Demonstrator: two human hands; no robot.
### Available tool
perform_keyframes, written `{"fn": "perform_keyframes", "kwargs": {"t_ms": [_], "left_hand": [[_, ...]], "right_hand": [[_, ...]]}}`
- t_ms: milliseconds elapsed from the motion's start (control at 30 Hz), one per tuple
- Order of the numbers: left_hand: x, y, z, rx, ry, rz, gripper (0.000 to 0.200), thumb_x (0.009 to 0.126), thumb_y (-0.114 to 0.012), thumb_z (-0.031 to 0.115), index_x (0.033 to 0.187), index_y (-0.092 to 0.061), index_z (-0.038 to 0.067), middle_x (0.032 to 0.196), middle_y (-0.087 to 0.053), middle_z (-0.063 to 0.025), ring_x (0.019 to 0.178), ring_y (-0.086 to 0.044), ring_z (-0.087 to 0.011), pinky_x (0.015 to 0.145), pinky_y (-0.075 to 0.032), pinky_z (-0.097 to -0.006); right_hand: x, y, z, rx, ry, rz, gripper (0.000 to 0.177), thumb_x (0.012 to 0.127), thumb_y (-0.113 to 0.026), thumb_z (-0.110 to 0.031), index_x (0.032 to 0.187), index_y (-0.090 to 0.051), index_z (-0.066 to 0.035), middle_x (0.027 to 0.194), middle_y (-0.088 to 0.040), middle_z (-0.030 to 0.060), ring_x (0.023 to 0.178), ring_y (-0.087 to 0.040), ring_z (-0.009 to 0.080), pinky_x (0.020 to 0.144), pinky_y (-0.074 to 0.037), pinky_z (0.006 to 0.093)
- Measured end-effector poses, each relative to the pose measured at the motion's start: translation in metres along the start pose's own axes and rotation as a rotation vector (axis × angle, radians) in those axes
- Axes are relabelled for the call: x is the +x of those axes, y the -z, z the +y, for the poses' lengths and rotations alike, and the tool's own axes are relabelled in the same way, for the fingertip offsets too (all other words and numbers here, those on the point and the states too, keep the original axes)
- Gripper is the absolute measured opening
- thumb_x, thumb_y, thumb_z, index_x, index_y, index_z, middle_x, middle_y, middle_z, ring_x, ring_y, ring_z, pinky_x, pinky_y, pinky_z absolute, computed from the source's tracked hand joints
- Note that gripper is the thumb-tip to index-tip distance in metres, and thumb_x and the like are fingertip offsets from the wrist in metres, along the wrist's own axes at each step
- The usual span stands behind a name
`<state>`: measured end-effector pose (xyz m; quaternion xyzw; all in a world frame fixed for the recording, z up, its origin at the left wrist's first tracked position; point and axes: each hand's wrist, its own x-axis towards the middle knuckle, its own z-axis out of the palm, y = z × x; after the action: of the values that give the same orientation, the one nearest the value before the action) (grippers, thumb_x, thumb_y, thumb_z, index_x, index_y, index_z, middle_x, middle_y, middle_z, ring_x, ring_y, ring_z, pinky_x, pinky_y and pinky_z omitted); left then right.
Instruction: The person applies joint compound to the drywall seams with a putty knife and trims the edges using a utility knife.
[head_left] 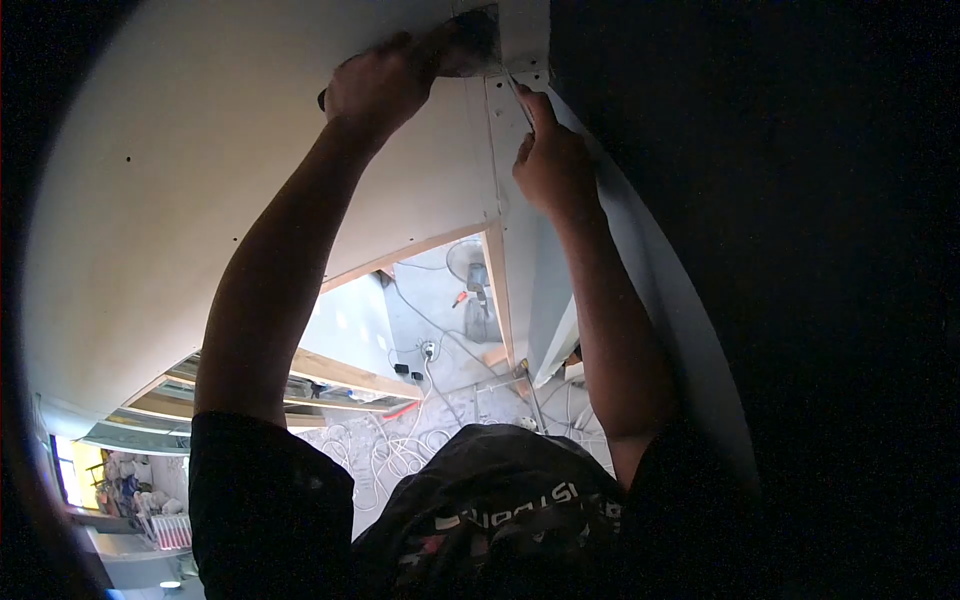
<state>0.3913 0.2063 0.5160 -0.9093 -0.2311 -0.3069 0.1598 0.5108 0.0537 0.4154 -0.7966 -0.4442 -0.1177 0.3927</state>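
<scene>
My left hand (pixel 378 85) is raised to the pale panel (pixel 400 170) and closed around a dark-handled tool (pixel 322 99). Only the rounded handle end shows clearly; the rest is lost in shadow and behind my fingers. Just right of those fingers is a dark patch (pixel 475 40), too dim to tell whether it is a tool's blade or an opening. My right hand (pixel 555 155) grips a thin, narrow tool (pixel 514 84), index finger stretched along it. Its tip meets the panel seam beside the dark patch. Screw heads dot the boards.
Below, a wood-framed opening (pixel 497 290) shows the floor, a fan (pixel 465 262) and a power cable (pixel 425 318). Tangled white hoses or cords (pixel 385 455) lie near a metal frame (pixel 530 395). Timber battens (pixel 350 375) run at left. A deep black area fills the right side.
</scene>
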Motion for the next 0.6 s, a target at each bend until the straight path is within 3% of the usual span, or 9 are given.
{"fn": "perform_keyframes", "kwargs": {"t_ms": [67,133,267,333,400,433,467,533,600], "left_hand": [[0.003,-0.006,-0.006,0.0,0.041,0.009,0.03,0.101,-0.047,0.035,0.126,-0.061,0.026,0.121,-0.068,-0.0081,0.103,-0.069,-0.0368,0.082,-0.057,-0.054],[0.014,-0.043,-0.032,0.091,-0.231,0.277,0.034,0.097,-0.056,0.03,0.131,-0.058,0.035,0.1,-0.07,-0.0081,0.081,-0.071,-0.0331,0.066,-0.061,-0.0479],[0.004,-0.014,-0.013,0.071,-0.223,0.3,0.034,0.097,-0.056,0.03,0.13,-0.059,0.034,0.1,-0.07,-0.0087,0.079,-0.071,-0.0335,0.064,-0.061,-0.0475],[0.0,0.009,0.005,0.04,-0.069,0.179,0.034,0.097,-0.056,0.032,0.13,-0.059,0.034,0.099,-0.07,-0.0081,0.08,-0.071,-0.0335,0.065,-0.06,-0.048],[0.013,-0.009,-0.008,0.051,-0.188,0.257,0.034,0.097,-0.057,0.034,0.131,-0.058,0.033,0.097,-0.069,-0.0073,0.078,-0.07,-0.0331,0.066,-0.059,-0.0479],[0.011,-0.006,-0.006,0.064,-0.179,0.229,0.036,0.096,-0.058,0.036,0.132,-0.058,0.034,0.096,-0.069,-0.0071,0.077,-0.07,-0.0325,0.065,-0.059,-0.0468],[0.007,-0.004,-0.003,0.076,-0.17,0.199,0.037,0.096,-0.06,0.037,0.133,-0.058,0.035,0.096,-0.069,-0.0069,0.077,-0.07,-0.0318,0.064,-0.059,-0.0457],[0.003,-0.01,-0.007,0.038,-0.172,0.264,0.038,0.095,-0.061,0.038,0.132,-0.059,0.035,0.093,-0.068,-0.0068,0.076,-0.07,-0.031,0.063,-0.058,-0.0448],[-0.018,-0.022,-0.009,-0.128,-0.086,0.333,0.039,0.094,-0.065,0.036,0.132,-0.061,0.035,0.085,-0.067,-0.0059,0.074,-0.068,-0.0282,0.061,-0.056,-0.0419]], "right_hand": [[0.002,-0.004,0.003,0.006,0.015,0.015,0.055,0.091,-0.058,-0.004,0.14,-0.039,-0.019,0.092,-0.07,0.0222,0.088,-0.07,0.0407,0.076,-0.056,0.0501],[0.002,-0.005,0.003,0.019,0.018,0.021,0.054,0.091,-0.057,-0.004,0.14,-0.041,-0.018,0.092,-0.07,0.0225,0.088,-0.069,0.0409,0.077,-0.055,0.0508],[0.001,0.003,0.001,-0.005,-0.014,0.022,0.051,0.091,-0.055,-0.005,0.139,-0.044,-0.017,0.092,-0.07,0.0227,0.089,-0.069,0.0418,0.077,-0.053,0.0532],[0.001,0.009,0.0,0.036,-0.027,0.044,0.05,0.091,-0.054,-0.005,0.139,-0.045,-0.017,0.091,-0.069,0.0227,0.089,-0.068,0.0422,0.079,-0.053,0.0541],[0.0,0.015,-0.002,0.062,-0.043,0.01,0.05,0.091,-0.053,-0.004,0.139,-0.045,-0.017,0.09,-0.069,0.0222,0.088,-0.068,0.0422,0.08,-0.053,0.0535],[-0.002,0.022,-0.007,0.05,-0.089,-0.049,0.05,0.093,-0.053,-0.004,0.141,-0.045,-0.015,0.102,-0.069,0.0241,0.095,-0.067,0.0416,0.084,-0.054,0.0508],[-0.013,0.021,-0.008,0.055,-0.099,-0.034,0.05,0.093,-0.053,-0.004,0.141,-0.045,-0.015,0.102,-0.069,0.0241,0.095,-0.067,0.0416,0.084,-0.054,0.0508],[-0.039,0.011,-0.006,0.213,0.053,0.331,0.048,0.094,-0.053,-0.003,0.141,-0.048,-0.01,0.116,-0.065,0.0255,0.105,-0.065,0.0408,0.088,-0.054,0.0468],[-0.08,0.004,-0.008,0.34,0.063,0.387,0.045,0.094,-0.056,-0.004,0.139,-0.051,-0.006,0.126,-0.062,0.0256,0.112,-0.062,0.0407,0.091,-0.054,0.0434]]}}
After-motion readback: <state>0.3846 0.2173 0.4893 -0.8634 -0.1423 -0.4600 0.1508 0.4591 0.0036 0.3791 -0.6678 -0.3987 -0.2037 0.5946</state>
